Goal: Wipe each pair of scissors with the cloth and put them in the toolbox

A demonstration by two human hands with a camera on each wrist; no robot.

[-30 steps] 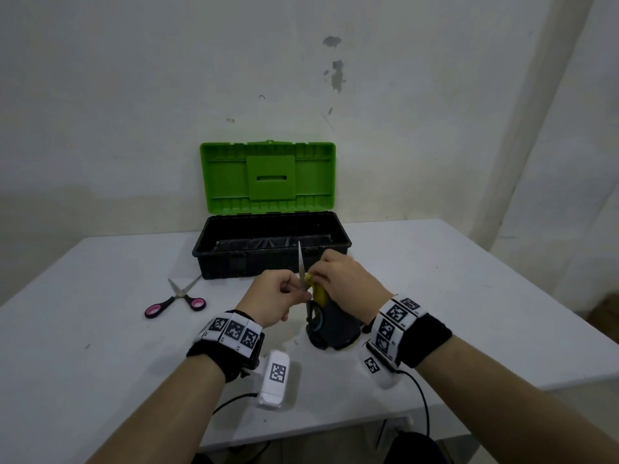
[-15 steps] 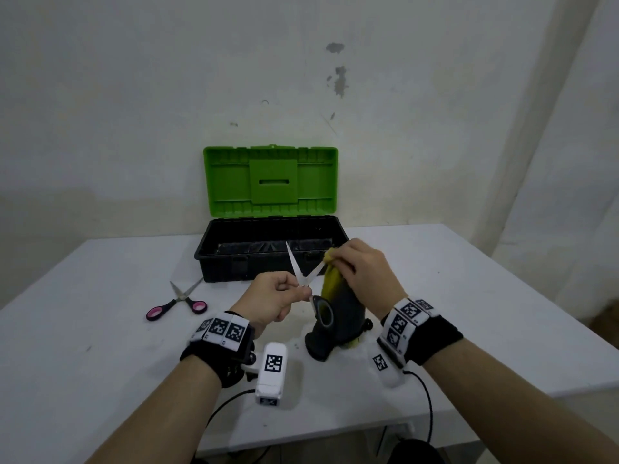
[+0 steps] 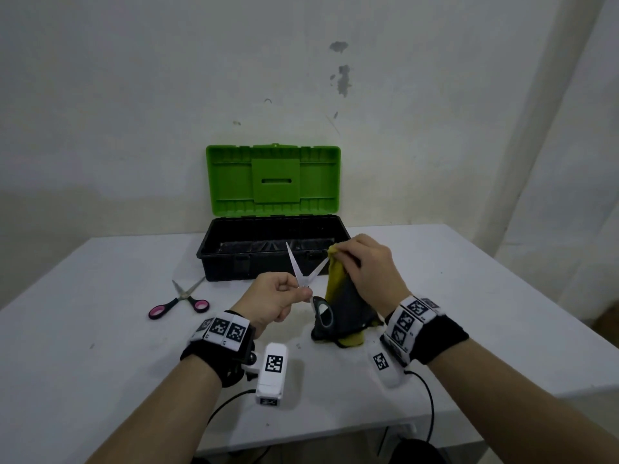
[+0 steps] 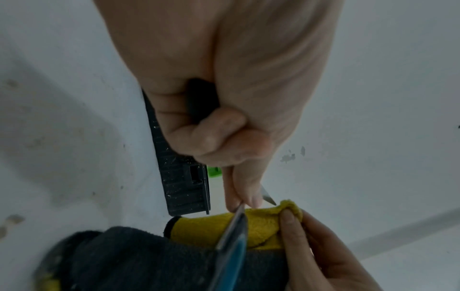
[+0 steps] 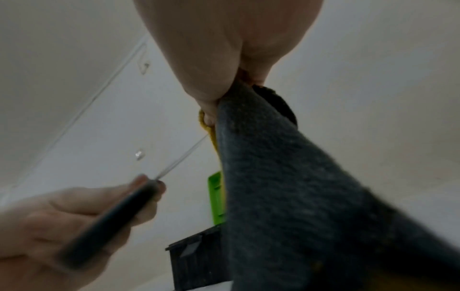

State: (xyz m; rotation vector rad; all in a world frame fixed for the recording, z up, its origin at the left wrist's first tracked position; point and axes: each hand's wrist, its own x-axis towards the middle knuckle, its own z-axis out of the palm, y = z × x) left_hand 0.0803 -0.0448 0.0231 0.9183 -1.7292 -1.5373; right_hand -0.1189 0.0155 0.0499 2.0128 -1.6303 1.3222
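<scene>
My left hand (image 3: 296,291) grips a pair of dark-handled scissors (image 3: 303,274) near the pivot, with the blades spread upward in a V. One handle loop (image 3: 322,313) hangs below the hand. My right hand (image 3: 338,255) pinches a yellow and grey cloth (image 3: 346,304) around the tip of the right blade; the rest of the cloth hangs down to the table. In the left wrist view the blade (image 4: 232,228) lies across the yellow cloth (image 4: 263,222). The open toolbox (image 3: 234,262), black with an upright green lid (image 3: 273,179), stands just behind the hands.
A second pair of scissors (image 3: 181,299) with pink handle loops lies on the white table (image 3: 100,363) left of the toolbox. The table's right edge and front edge are near. A wall rises close behind the toolbox.
The scissor blades have gone from together and upright to spread in a V. My right hand has slid the cloth up along the right blade to its tip.
</scene>
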